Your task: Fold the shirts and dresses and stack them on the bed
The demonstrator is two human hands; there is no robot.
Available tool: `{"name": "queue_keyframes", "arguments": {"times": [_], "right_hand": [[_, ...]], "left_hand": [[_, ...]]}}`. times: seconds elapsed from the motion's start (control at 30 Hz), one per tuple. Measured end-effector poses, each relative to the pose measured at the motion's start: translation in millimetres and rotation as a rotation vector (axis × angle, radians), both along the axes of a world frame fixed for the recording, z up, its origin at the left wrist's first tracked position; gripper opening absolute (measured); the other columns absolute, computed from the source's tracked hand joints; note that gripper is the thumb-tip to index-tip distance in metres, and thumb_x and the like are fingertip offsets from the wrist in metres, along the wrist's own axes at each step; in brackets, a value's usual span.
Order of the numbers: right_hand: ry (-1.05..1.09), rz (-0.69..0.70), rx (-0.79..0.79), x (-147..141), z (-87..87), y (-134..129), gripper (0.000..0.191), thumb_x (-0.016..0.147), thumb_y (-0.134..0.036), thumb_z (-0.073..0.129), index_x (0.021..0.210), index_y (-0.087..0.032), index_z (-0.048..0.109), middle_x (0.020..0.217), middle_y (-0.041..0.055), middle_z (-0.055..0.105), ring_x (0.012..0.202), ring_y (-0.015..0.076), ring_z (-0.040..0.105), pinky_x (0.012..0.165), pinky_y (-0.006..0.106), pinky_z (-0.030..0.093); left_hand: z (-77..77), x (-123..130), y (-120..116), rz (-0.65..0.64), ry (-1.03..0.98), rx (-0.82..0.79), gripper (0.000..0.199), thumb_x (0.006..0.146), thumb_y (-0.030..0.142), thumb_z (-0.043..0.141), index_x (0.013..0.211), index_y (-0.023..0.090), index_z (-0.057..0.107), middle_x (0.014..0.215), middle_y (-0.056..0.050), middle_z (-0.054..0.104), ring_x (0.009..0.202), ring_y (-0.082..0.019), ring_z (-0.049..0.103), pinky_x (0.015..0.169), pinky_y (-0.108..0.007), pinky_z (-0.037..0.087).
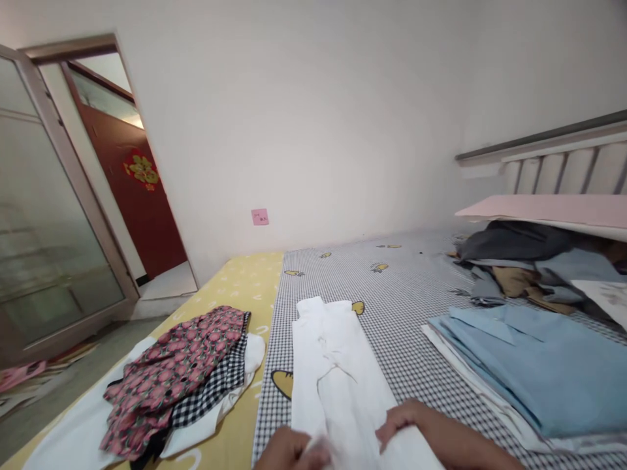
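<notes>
A white shirt (337, 352) with a thin dark line drawing on it lies in a long narrow fold on the checked bedsheet, its collar end pointing away from me. At the bottom of the view my left hand (294, 450) is at the shirt's near left part, its fingers curled on the cloth and partly blurred. My right hand (404, 421) grips the shirt's right edge, the fingers bent over the fabric. The shirt's nearest end runs out of the frame.
To the left lies a loose pile of clothes with a pink patterned garment (181, 365) on top. On the right, a folded light blue shirt (533, 365) rests on white cloth. Behind it, a pink board (548, 210) sits over dark clothes (519, 241). A wall closes the far side.
</notes>
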State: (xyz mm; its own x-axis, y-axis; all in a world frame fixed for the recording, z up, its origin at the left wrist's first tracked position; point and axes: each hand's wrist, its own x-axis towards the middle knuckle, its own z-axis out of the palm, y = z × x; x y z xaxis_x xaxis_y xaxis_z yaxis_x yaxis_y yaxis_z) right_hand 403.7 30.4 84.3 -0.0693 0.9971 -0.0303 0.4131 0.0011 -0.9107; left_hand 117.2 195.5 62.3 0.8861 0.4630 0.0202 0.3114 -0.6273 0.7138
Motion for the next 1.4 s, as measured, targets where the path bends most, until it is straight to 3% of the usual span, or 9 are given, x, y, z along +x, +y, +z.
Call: {"name": "queue_keyframes", "arguments": {"times": [0.1,0.2,0.33,0.5,0.83,0.97,1.17,1.27,1.4], "right_hand": [[0.367,-0.072,-0.167,15,36.4,42,0.025,0.074,-0.039,0.073,0.086,-0.017,0.079,0.094,0.0087,0.079,0.092,0.0272,0.072,0.091,0.04,0.054],[0.675,-0.161,-0.169,33,36.6,97,0.032,0.077,-0.039,0.073,0.098,-0.016,0.074,0.1,0.0115,0.078,0.095,0.0254,0.072,0.094,0.04,0.054],[0.873,-0.379,-0.222,57,-2.4,154,0.049,0.075,-0.036,0.077,0.116,-0.014,0.063,0.106,0.0159,0.076,0.094,0.0264,0.073,0.092,0.045,0.056],[0.824,-0.574,-0.135,70,-40.3,167,0.057,0.067,-0.035,0.083,0.116,-0.015,0.059,0.107,0.0155,0.075,0.091,0.028,0.074,0.084,0.044,0.059],[0.037,-0.819,0.005,76,-41.4,155,0.054,0.075,-0.024,0.06,0.129,-0.017,0.056,0.109,0.0105,0.074,0.098,0.0256,0.07,0.089,0.039,0.053],[-0.377,-0.958,0.122,68,-14.5,149,0.066,0.086,-0.026,0.053,0.15,-0.026,0.037,0.147,0.0161,0.05,0.128,0.0324,0.054,0.105,0.057,0.038],[-0.771,-0.651,0.232,10,19.0,168,0.053,0.1,-0.047,0.037,0.152,-0.043,0.034,0.163,0.003,0.032,0.148,0.0359,0.026,0.112,0.073,0.014],[-0.749,-0.564,0.186,-14,15.0,181,0.052,0.102,-0.048,0.03,0.154,-0.044,0.028,0.162,-0.001,0.035,0.15,0.0351,0.021,0.114,0.073,0.006],[-0.772,-0.426,0.221,-30,-9.8,186,0.052,0.103,-0.05,0.029,0.155,-0.043,0.028,0.155,-0.0023,0.047,0.153,0.0321,0.015,0.116,0.07,-0.006]], "left_hand": [[48.2,41,30,0.169,-0.122,-0.6,0.056,0.082,0.068,0.06,0.078,0.014,0.074,0.072,-0.006,0.074,0.071,-0.02,0.068,0.067,-0.028,0.052],[69.1,83,72,0.376,-0.31,-1.02,0.048,0.08,0.054,0.072,0.099,0.011,0.072,0.092,-0.012,0.078,0.086,-0.024,0.072,0.079,-0.032,0.056],[43.7,112,120,0.49,-0.347,-1.201,0.049,0.088,0.05,0.064,0.115,0.009,0.066,0.098,-0.015,0.078,0.091,-0.026,0.075,0.087,-0.037,0.058],[12.2,107,136,0.485,-0.329,-1.326,0.058,0.089,0.057,0.06,0.126,0.012,0.061,0.104,-0.016,0.077,0.092,-0.028,0.075,0.088,-0.041,0.059],[18.8,114,135,0.587,-0.42,-1.241,0.045,0.097,0.041,0.053,0.13,0.011,0.055,0.094,-0.012,0.078,0.078,-0.022,0.075,0.081,-0.034,0.06],[22.5,104,130,0.644,-0.366,-1.209,0.049,0.101,0.051,0.033,0.128,0.015,0.054,0.089,-0.009,0.077,0.068,-0.019,0.073,0.069,-0.031,0.06],[18.3,90,110,0.721,-0.404,-1.06,0.061,0.095,0.038,0.057,0.147,0.019,0.032,0.1,-0.008,0.074,0.072,-0.015,0.07,0.071,-0.027,0.056],[6.9,88,93,0.759,-0.436,-0.953,0.092,0.083,0.026,0.073,0.155,0.023,0.015,0.085,-0.001,0.072,0.068,-0.016,0.068,0.069,-0.027,0.054],[-13.4,79,69,0.807,-0.436,-0.732,0.088,0.078,0.022,0.071,0.153,0.018,0.024,0.056,0.009,0.055,0.051,-0.013,0.054,0.055,-0.023,0.045]]}}
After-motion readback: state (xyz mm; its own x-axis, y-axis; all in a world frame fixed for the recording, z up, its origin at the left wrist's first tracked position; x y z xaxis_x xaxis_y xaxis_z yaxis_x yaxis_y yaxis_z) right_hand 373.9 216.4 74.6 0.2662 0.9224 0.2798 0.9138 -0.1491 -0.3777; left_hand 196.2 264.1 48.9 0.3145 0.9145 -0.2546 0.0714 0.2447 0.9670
